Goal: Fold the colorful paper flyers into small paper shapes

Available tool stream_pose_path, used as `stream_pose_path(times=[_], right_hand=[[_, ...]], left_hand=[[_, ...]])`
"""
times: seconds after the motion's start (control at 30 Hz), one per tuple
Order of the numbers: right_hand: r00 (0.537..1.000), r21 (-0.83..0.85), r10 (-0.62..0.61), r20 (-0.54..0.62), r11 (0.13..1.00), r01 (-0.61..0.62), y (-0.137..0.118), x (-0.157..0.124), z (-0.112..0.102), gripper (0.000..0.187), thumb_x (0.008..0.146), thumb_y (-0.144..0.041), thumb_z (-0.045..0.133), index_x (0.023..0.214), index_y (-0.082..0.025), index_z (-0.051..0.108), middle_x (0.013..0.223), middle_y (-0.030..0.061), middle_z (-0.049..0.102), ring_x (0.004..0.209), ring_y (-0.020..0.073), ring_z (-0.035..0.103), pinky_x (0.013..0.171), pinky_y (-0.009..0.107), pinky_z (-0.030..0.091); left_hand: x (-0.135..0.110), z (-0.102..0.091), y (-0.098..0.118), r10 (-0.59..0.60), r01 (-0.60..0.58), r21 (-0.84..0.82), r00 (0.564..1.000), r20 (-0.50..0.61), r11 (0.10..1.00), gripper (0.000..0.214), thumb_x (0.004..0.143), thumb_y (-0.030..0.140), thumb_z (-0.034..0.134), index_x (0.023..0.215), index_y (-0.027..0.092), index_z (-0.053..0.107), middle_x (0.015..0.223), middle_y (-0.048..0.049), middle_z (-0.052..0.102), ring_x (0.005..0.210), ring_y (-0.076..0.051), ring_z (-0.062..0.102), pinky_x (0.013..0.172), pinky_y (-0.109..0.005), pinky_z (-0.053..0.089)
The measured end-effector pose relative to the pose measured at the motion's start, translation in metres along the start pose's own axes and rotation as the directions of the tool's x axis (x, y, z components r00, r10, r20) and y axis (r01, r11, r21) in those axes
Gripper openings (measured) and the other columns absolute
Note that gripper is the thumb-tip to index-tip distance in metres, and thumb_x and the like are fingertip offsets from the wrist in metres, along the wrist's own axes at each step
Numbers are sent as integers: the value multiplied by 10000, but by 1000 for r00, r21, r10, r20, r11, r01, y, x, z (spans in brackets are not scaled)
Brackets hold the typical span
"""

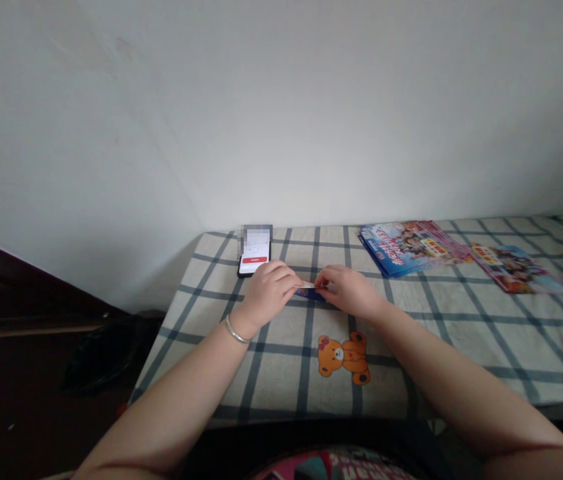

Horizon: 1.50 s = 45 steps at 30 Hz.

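My left hand point(268, 292) and my right hand point(347, 290) meet over the middle of a checked cloth point(461, 333). Both pinch a small folded paper piece point(310, 289), blue with a white edge, from either side, just above the cloth. The fingers of both hands are curled closed on it. A silver bangle point(235, 331) circles my left wrist. Most of the paper is hidden by my fingers.
A phone point(254, 253) with a lit screen lies just beyond my left hand. A stack of colourful leaflets point(408, 247) lies at the back right, with another leaflet point(518, 268) further right. A bear print point(344, 357) marks the cloth. The white wall stands behind; dark floor lies left.
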State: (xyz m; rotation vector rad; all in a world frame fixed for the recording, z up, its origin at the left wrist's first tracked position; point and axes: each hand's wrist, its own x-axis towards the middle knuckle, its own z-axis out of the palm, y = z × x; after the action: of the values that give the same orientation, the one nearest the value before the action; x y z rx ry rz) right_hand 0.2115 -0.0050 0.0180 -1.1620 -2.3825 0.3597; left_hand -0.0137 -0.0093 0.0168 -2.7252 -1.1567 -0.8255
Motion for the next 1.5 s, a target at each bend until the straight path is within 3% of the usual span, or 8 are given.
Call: stream_pose_path(times=[0.13,0.3,0.57,0.7,0.83,1.0,1.27,1.5], right_hand=[[975,-179,-166,-147,974,139,1,-10,-6,126,918,-239,528,910,-226,654,1031,49,695,984,202,579,849,335,454],[967,-343,-233,-108,921,184,4,-20,-10,205,959,-297,477,915,-225,664,1034,50,697,995,215,559,860,347,430],[993,-325,-112,26,939,114,21,-12,-6,161,918,-265,548,902,-205,696,911,66,700,882,199,584,804,319,445],[994,-245,-97,43,964,105,21,-14,-9,166,914,-285,562,913,-215,713,953,59,706,911,195,611,839,320,453],[995,-168,-71,64,983,81,21,-14,-13,130,884,-252,604,879,-222,730,951,43,712,911,191,625,849,319,462],[997,-143,-29,66,989,38,25,-15,-12,109,861,-230,626,882,-233,733,967,28,709,914,186,623,863,326,459],[998,-156,46,37,987,-39,21,-16,-11,121,875,-223,590,855,-211,709,920,36,689,898,181,606,856,319,455],[997,-174,79,-17,981,-81,22,-13,-4,84,846,-223,597,786,-193,648,867,43,662,831,181,581,818,321,445]], left_hand=[[0,-2,5,45,-44,19,994,-101,999,200,934,182,508,904,252,692,945,-5,701,948,-185,569,884,-360,485],[6,9,8,78,-77,21,994,-78,997,215,950,160,467,941,222,673,1009,-15,680,1022,-175,560,970,-372,472],[7,23,29,-23,0,104,976,215,995,235,893,110,496,1093,167,604,1108,-79,638,1070,-234,573,909,-403,515],[4,26,39,-60,30,150,979,197,988,232,882,212,550,1099,140,590,1223,-121,599,1182,-276,524,1008,-441,454],[0,31,31,-5,-19,103,973,229,995,291,905,288,533,1158,146,560,1382,-131,499,1345,-293,384,1107,-471,352],[-4,30,24,4,-18,53,968,252,998,352,921,326,519,1257,223,535,1437,-101,450,1378,-290,343,1121,-515,312],[-4,27,26,35,-40,20,973,230,999,344,902,298,552,1235,215,572,1500,-65,383,1376,-270,335,1142,-484,296],[-5,31,26,39,-42,6,968,247,999,395,917,319,530,1290,188,523,1403,-63,511,1365,-262,360,1155,-494,272]])
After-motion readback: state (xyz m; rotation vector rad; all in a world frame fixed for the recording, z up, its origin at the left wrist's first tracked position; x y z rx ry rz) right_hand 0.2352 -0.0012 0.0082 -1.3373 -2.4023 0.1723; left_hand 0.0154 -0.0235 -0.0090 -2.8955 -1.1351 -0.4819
